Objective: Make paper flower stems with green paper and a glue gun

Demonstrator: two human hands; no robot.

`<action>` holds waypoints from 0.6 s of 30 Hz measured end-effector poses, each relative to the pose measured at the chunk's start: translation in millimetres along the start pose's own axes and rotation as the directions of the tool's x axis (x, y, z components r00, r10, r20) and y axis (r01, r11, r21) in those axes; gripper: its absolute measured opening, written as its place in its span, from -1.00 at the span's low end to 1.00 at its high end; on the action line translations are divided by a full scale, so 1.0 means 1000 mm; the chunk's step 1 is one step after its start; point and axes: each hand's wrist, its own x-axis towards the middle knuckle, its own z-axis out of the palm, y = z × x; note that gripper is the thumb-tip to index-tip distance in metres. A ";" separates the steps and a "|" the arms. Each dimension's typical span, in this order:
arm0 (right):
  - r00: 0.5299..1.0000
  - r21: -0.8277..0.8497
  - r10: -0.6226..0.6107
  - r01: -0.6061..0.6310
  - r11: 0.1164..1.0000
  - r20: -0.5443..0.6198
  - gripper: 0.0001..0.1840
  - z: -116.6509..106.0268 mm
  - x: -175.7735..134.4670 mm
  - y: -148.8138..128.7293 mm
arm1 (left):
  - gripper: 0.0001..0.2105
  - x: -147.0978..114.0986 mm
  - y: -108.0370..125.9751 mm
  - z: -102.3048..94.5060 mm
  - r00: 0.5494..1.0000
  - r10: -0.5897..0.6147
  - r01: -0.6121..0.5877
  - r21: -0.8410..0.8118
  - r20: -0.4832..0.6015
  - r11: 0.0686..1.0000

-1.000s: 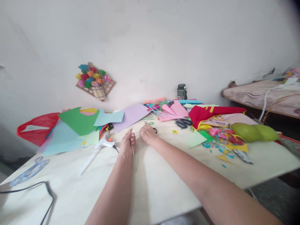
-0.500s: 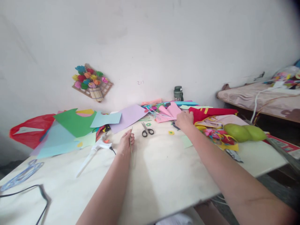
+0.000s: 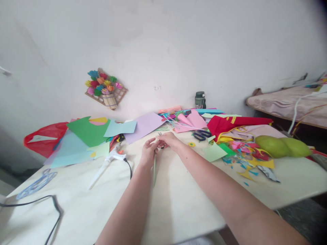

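Near the table's middle, my left hand [image 3: 149, 151] is closed on a thin green stick [image 3: 154, 171], whose long end hangs down toward me. My right hand [image 3: 168, 140] meets it there, fingers pinched at the stick's upper end; what they hold is hidden. Just behind the fingers, small scissors [image 3: 160, 134] are mostly covered, only a bit of blade and handle showing. A small yellow-green paper flower [image 3: 191, 144] lies to the right of my right hand. Beyond it rest dark-handled scissors [image 3: 201, 135] beside folded pink paper [image 3: 192, 121].
A white glue gun [image 3: 103, 168] with a black cord lies left. Coloured paper sheets [image 3: 88, 131] line the back. At right are red cloth [image 3: 232, 124], paper scraps [image 3: 246, 170] and green fruit-like objects [image 3: 270, 146]. A bottle [image 3: 200, 100] stands by the wall.
My right hand has come back left from beside the pink paper to meet my left hand. The dark-handled scissors are now uncovered, while the small scissors are mostly hidden. The view has shifted slightly.
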 end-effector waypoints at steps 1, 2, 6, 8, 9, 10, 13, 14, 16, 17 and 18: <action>1.000 0.007 -0.019 0.019 1.000 -0.010 -0.81 0.001 0.001 0.001 | -0.58 0.000 -0.001 0.000 1.000 0.014 -0.014 0.026 0.002 1.000; 0.999 0.014 -0.032 0.032 0.999 -0.028 -0.85 0.001 0.002 0.003 | -0.58 -0.001 -0.001 0.001 1.000 0.017 -0.017 0.056 0.000 0.998; 0.988 0.047 -0.051 0.059 0.997 -0.148 -0.86 -0.005 0.005 0.009 | -0.62 -0.005 -0.003 0.002 0.999 -0.047 0.042 0.230 0.016 0.972; 0.980 0.065 -0.056 0.069 0.995 -0.190 -0.84 -0.008 0.005 0.012 | -0.66 -0.007 -0.003 0.003 0.994 -0.086 0.060 0.339 0.060 0.939; 0.978 0.073 -0.060 0.076 0.994 -0.202 -0.84 -0.010 0.006 0.013 | -0.67 -0.009 -0.002 0.003 0.992 -0.102 0.065 0.386 0.077 0.920; 0.975 0.081 -0.065 0.084 0.993 -0.210 -0.84 -0.011 0.006 0.014 | -0.68 -0.010 -0.002 0.003 0.989 -0.118 0.072 0.423 0.085 0.904; 0.973 0.101 -0.085 0.109 0.989 -0.214 -0.85 -0.014 0.005 0.016 | -0.70 -0.011 0.000 0.002 0.985 -0.149 0.091 0.465 0.089 0.881; 0.973 0.110 -0.094 0.119 0.987 -0.213 -0.85 -0.015 0.005 0.017 | -0.70 -0.011 0.000 0.002 0.984 -0.154 0.095 0.458 0.093 0.884; 0.972 0.131 -0.116 0.144 0.981 -0.205 -0.83 -0.016 0.005 0.018 | -0.68 -0.011 0.001 0.000 0.978 -0.177 0.117 0.408 0.113 0.905; 0.972 0.147 -0.129 0.159 0.976 -0.197 -0.82 -0.017 0.005 0.019 | -0.67 -0.011 0.001 -0.001 0.972 -0.198 0.140 0.362 0.128 0.922; 0.972 0.168 -0.142 0.174 0.970 -0.186 -0.81 -0.018 0.005 0.020 | -0.65 -0.011 0.002 -0.002 0.963 -0.223 0.170 0.305 0.149 0.937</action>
